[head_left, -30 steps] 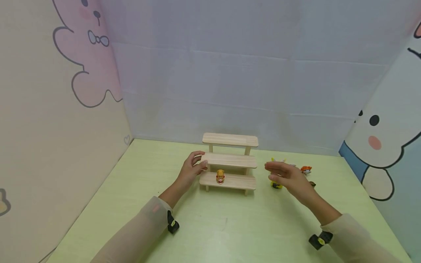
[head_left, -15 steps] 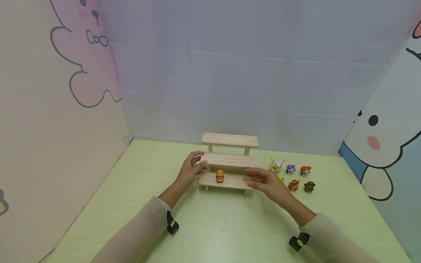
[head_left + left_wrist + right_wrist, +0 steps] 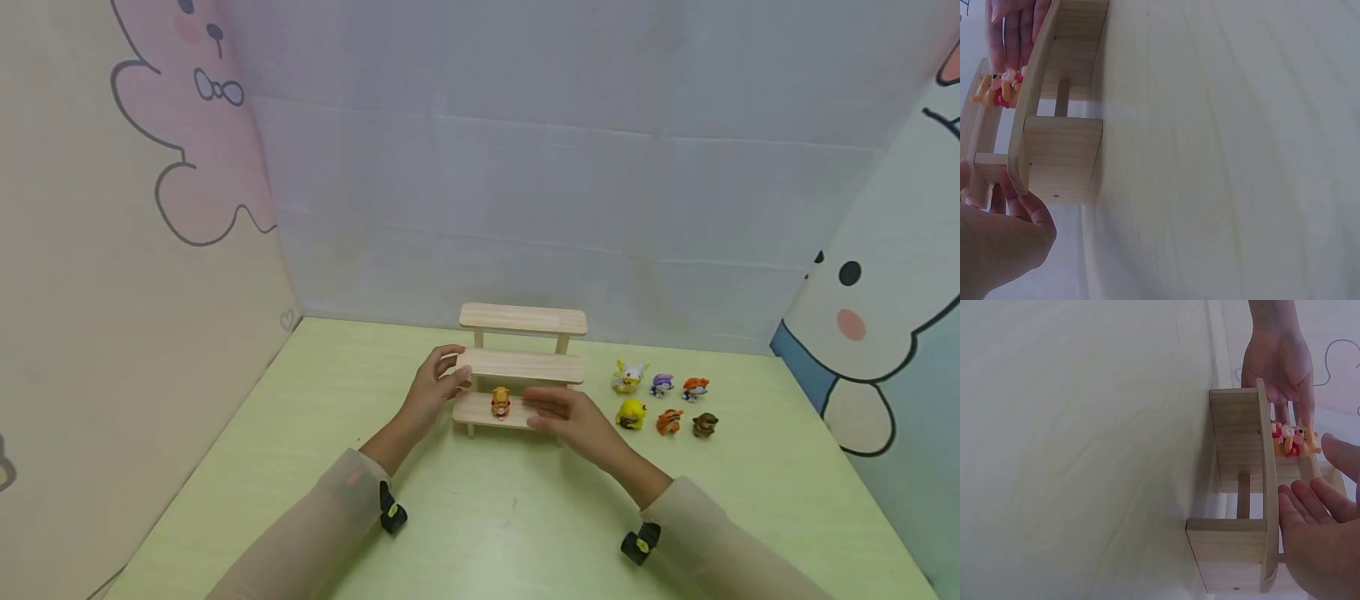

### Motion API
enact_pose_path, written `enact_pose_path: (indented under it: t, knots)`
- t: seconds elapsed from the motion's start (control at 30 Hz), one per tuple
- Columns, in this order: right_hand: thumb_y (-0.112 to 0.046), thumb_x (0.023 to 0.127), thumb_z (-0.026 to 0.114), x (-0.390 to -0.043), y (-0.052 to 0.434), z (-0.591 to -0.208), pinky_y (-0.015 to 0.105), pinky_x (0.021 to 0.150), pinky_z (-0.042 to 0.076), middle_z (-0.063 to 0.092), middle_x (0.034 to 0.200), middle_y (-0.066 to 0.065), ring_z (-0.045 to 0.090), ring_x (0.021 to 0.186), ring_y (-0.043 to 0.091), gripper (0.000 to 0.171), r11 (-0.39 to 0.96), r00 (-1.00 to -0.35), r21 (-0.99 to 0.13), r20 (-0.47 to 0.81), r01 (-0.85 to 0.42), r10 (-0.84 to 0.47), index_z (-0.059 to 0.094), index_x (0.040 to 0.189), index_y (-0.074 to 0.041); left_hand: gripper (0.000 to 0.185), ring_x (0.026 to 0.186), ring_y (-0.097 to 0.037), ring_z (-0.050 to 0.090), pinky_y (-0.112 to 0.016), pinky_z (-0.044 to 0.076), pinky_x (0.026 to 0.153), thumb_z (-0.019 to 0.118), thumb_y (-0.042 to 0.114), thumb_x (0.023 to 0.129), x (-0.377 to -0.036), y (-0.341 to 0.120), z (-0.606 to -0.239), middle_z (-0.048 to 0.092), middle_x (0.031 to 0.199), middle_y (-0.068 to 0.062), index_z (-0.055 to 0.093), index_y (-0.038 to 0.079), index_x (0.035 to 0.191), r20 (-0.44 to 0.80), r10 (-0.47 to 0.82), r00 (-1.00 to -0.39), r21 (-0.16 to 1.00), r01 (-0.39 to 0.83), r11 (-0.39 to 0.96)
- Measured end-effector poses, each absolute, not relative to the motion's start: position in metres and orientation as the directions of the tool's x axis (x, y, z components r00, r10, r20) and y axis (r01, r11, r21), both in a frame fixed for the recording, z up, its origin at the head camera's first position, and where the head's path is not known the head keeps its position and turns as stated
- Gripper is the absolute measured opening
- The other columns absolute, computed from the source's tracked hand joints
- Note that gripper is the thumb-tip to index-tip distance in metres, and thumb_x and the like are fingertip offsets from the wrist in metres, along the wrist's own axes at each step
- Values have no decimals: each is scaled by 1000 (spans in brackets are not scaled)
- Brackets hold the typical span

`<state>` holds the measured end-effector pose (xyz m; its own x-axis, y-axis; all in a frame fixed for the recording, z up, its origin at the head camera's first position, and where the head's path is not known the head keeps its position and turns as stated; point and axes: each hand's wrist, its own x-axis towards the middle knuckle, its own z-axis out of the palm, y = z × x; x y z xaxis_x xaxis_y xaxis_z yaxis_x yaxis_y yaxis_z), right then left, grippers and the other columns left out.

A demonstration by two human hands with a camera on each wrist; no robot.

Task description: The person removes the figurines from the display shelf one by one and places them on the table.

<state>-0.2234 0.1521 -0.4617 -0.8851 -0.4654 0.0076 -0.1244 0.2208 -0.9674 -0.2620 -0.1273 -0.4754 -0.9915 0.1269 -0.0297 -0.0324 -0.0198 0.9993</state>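
Observation:
A three-tier wooden display shelf (image 3: 521, 365) stands at the back middle of the table. On its bottom tier sits a small yellow bear figurine (image 3: 500, 402) in red, facing front. My left hand (image 3: 433, 382) grips the shelf's left end near the middle tier, its curled fingers (image 3: 1036, 212) showing at the end boards in the left wrist view. My right hand (image 3: 573, 421) reaches over the right part of the bottom tier, nothing held. Its fingers extend toward the bear, thumb apart, with a gap beside the bear figurine (image 3: 1291, 440) in the right wrist view.
To the right of the shelf, several small figurines stand in two rows, among them a white-and-yellow one (image 3: 628, 377), a yellow one (image 3: 631, 414) and a brown one (image 3: 705, 425). A pale cloth wall (image 3: 517, 192) rises behind the table (image 3: 465, 517).
My right hand has moved left from over the figurines on the right to the bottom tier, uncovering those figurines. The left hand, shelf and bear stay put.

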Motion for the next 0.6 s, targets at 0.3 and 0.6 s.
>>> enact_pose_path:
  t: [0.3,0.6]
  knots:
    - [-10,96,74,-229,125,-466,34,105,48,57,145,24,55,136,38,54,237,-896,-953,67,-188,-439,55,144,5,43,97,-21,66,-32,52,84,66,19,103,-262,-128,-476,59,139,-12,51,17,143,-28,126,-992,999,-30,-16]
    - [-4,91,78,-231,103,-466,34,99,53,65,134,24,62,127,37,49,257,-930,-943,115,-213,-348,61,135,8,44,95,-19,66,-33,51,84,66,20,104,-264,-128,-476,59,140,-13,50,16,144,-29,132,-991,999,-30,-12]
